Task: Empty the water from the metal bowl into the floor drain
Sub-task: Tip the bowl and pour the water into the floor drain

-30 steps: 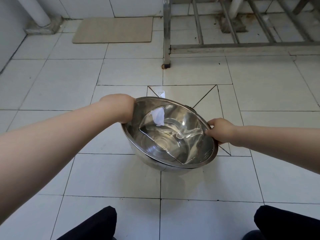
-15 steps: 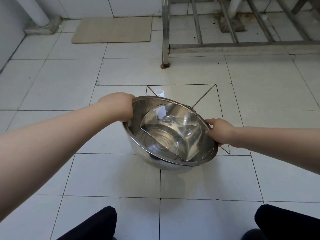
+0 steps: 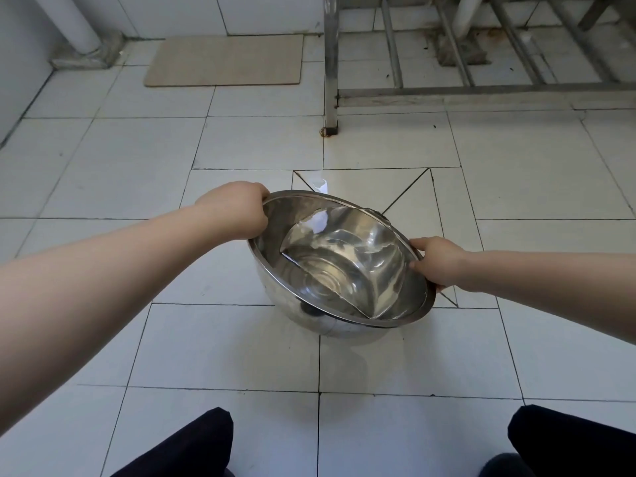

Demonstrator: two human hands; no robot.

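Note:
A shiny metal bowl (image 3: 285,297) hangs above the white tiled floor, tilted so its left rim is higher than its right. Clear water (image 3: 337,270) is pooled against the lower right side of the inside. My left hand (image 3: 237,210) grips the far left rim. My right hand (image 3: 437,263) grips the right rim. Diagonal tile cuts (image 3: 406,191) run in toward a spot behind the bowl. The floor drain there is almost wholly hidden by the bowl.
A metal rack leg (image 3: 331,80) stands on the floor beyond the bowl, with rails running right. A beige mat (image 3: 227,60) lies at the back left near a white pipe (image 3: 74,22). My dark-trousered knees (image 3: 192,445) sit at the bottom edge.
The bowl has tipped further, its left rim rising with my left hand. The water has shifted toward the lower right side. Both hands keep their hold.

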